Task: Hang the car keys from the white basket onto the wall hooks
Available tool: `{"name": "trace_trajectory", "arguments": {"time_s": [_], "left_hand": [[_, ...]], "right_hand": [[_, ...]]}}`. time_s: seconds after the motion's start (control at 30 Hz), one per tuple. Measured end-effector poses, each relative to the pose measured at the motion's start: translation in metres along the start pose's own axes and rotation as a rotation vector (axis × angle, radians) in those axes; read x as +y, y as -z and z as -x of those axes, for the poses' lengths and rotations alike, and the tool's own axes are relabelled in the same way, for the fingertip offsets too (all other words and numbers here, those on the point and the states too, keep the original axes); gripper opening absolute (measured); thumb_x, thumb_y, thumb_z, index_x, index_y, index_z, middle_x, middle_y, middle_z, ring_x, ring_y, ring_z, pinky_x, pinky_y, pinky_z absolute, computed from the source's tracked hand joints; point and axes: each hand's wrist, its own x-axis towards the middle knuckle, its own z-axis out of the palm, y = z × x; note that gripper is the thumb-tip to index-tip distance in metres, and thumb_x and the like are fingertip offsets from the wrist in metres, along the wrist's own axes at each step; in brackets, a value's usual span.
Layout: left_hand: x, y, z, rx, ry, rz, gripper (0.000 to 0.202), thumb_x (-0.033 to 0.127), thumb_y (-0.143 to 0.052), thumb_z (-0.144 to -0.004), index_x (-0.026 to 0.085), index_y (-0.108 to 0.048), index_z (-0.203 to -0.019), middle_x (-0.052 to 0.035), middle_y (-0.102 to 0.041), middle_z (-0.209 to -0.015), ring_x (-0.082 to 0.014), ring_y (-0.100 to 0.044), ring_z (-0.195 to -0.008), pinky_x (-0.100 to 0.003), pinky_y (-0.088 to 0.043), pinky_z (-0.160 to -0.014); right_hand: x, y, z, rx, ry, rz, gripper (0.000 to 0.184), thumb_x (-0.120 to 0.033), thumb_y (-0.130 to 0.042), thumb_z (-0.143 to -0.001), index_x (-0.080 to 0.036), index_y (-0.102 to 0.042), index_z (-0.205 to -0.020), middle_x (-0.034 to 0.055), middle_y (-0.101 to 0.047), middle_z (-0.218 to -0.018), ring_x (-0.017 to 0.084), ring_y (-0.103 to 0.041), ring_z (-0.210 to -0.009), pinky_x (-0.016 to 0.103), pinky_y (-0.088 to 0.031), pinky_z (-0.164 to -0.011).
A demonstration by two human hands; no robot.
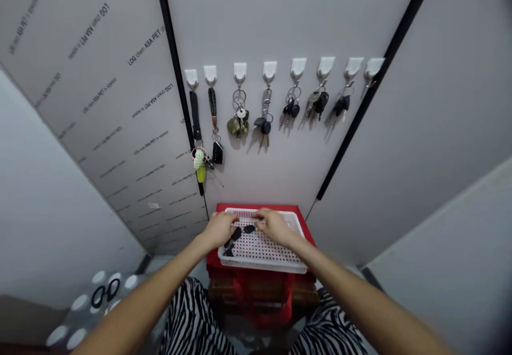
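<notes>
Both my hands are inside a white perforated plastic basket (276, 264). My left hand (219, 229) is at its left end, with the fingers closed on a bunch of black-headed keys (237, 234). My right hand (274, 227) comes in from the right, its thumb and fingers pinched together at the other side of the bunch, beside a black key head (249, 229). The fingers partly hide where each hand grips. More black keys (229, 252) lie on the basket floor at the lower left.
On the wall ahead, white adhesive hooks (270, 69) form a row, with several key bunches (239, 123) hanging from them. Beneath the basket is a red bag (212, 264). Shrink-wrapped bottles (80, 301) with a black handle stand at lower left. Panels rise on both sides.
</notes>
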Motion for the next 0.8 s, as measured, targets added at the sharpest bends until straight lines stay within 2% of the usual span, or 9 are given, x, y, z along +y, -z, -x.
{"name": "trace_trajectory", "arguments": {"time_s": [0.07,0.13,0.2,0.3,0.47,0.6,0.7,0.8], "left_hand": [[0.0,-0.007,0.002,0.017,-0.018,-0.028,0.029,0.015,-0.039,-0.063,0.022,-0.051,-0.088,-0.0026,-0.054,-0.093,-0.0165,-0.044,-0.089,-0.029,-0.028,-0.077],[0.0,-0.014,0.003,0.025,-0.034,-0.049,0.027,0.015,-0.039,-0.062,0.022,-0.052,-0.086,-0.0029,-0.055,-0.09,-0.0171,-0.043,-0.088,-0.03,-0.027,-0.077],[0.0,-0.019,0.003,0.029,-0.053,-0.06,0.026,0.015,-0.039,-0.062,0.021,-0.052,-0.083,-0.003,-0.056,-0.087,-0.0173,-0.044,-0.086,-0.031,-0.027,-0.076],[0.001,-0.024,0.002,0.048,-0.053,-0.053,0.025,0.016,-0.038,-0.062,0.022,-0.052,-0.082,-0.0029,-0.056,-0.086,-0.0172,-0.044,-0.086,-0.033,-0.026,-0.078],[0.008,-0.022,-0.001,0.047,-0.003,-0.002,0.028,0.016,-0.038,-0.062,0.021,-0.051,-0.087,-0.0039,-0.055,-0.091,-0.0174,-0.044,-0.089,-0.039,-0.018,-0.084],[0.02,-0.01,-0.008,0.063,-0.017,0.063,0.03,0.018,-0.038,-0.063,0.021,-0.049,-0.09,-0.004,-0.053,-0.095,-0.0174,-0.043,-0.092,-0.038,-0.02,-0.084],[0.038,0.005,-0.019,0.109,-0.076,0.139,0.031,0.02,-0.039,-0.063,0.02,-0.047,-0.093,-0.0039,-0.053,-0.096,-0.0167,-0.044,-0.09,-0.033,-0.027,-0.08],[0.065,0.025,-0.034,0.169,-0.162,0.241,0.034,0.02,-0.039,-0.063,0.019,-0.045,-0.097,-0.0033,-0.053,-0.096,-0.015,-0.046,-0.086,-0.029,-0.032,-0.076]], "right_hand": [[-0.006,-0.023,-0.004,-0.069,0.029,0.104,0.026,-0.019,-0.043,-0.062,-0.015,-0.056,-0.084,0.0068,-0.056,-0.087,0.015,-0.048,-0.082,0.025,-0.033,-0.075],[-0.005,-0.036,-0.009,-0.094,-0.019,0.202,0.024,-0.02,-0.043,-0.062,-0.014,-0.057,-0.081,0.0083,-0.057,-0.086,0.017,-0.047,-0.084,0.026,-0.032,-0.074],[-0.002,-0.041,-0.012,-0.096,-0.065,0.25,0.021,-0.02,-0.041,-0.063,-0.015,-0.058,-0.073,0.0081,-0.058,-0.08,0.017,-0.047,-0.081,0.026,-0.032,-0.072],[0.004,-0.037,-0.012,-0.077,-0.073,0.196,0.021,-0.017,-0.037,-0.065,-0.016,-0.057,-0.066,0.0054,-0.058,-0.073,0.014,-0.049,-0.074,0.023,-0.033,-0.068],[0.01,-0.008,-0.006,0.041,-0.167,-0.011,0.02,-0.018,-0.033,-0.066,-0.014,-0.053,-0.066,0.0034,-0.057,-0.064,0.01,-0.048,-0.059,0.02,-0.035,-0.056],[0.015,0.027,-0.005,0.099,-0.177,-0.181,0.018,-0.023,-0.035,-0.066,-0.014,-0.05,-0.064,0.001,-0.053,-0.057,0.009,-0.046,-0.053,0.02,-0.035,-0.052],[0.016,0.055,-0.005,0.153,-0.186,-0.298,0.016,-0.025,-0.037,-0.064,-0.014,-0.049,-0.062,-0.0011,-0.05,-0.052,0.008,-0.044,-0.048,0.02,-0.035,-0.049],[0.011,0.088,-0.006,0.247,-0.199,-0.401,0.015,-0.026,-0.04,-0.063,-0.013,-0.048,-0.061,-0.0027,-0.047,-0.048,0.007,-0.042,-0.044,0.019,-0.035,-0.046]]}}
